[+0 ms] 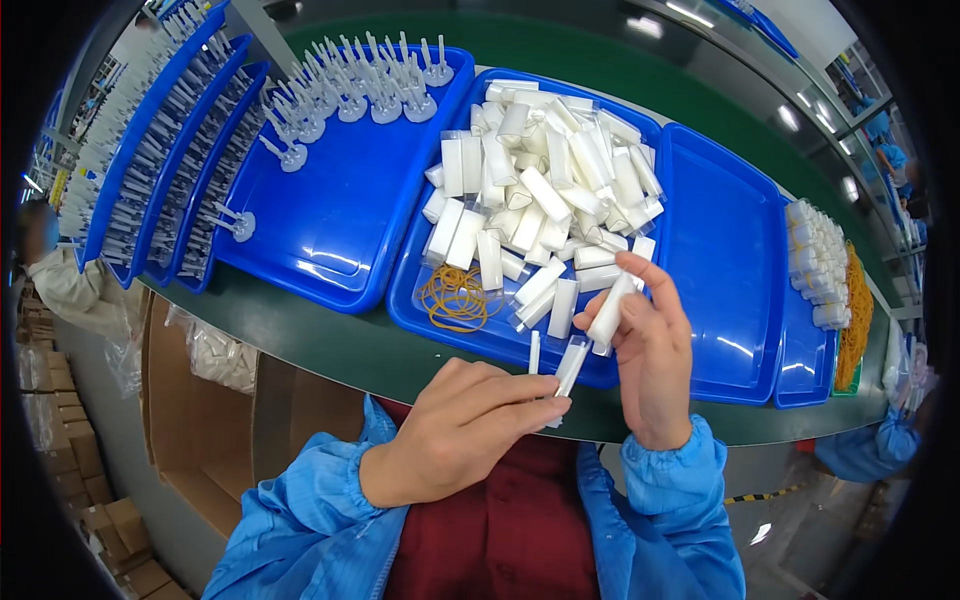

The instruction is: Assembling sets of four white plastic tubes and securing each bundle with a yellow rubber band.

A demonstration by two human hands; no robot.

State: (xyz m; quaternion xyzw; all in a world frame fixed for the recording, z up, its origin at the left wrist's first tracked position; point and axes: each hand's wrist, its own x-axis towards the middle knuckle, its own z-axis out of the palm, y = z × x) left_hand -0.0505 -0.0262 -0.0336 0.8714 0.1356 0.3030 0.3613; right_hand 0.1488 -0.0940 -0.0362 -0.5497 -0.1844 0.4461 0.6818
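Observation:
Above the table's near edge, my left hand is closed on a white plastic piece with two upright prongs. The thicker right prong seems to have a clear sleeve round it; the hand hides the base. My right hand pinches a white roll in a clear wrapper, tilted, just beyond those prongs. Behind both hands, a blue tray holds a heap of similar wrapped white rolls. Tan rubber bands lie in its near left corner.
At left, a blue tray carries upright two-pronged pieces, beside stacked trays of more. Rightward are another blue tray, white rolls in stacks and many rubber bands. A cardboard box stands below the table's left side.

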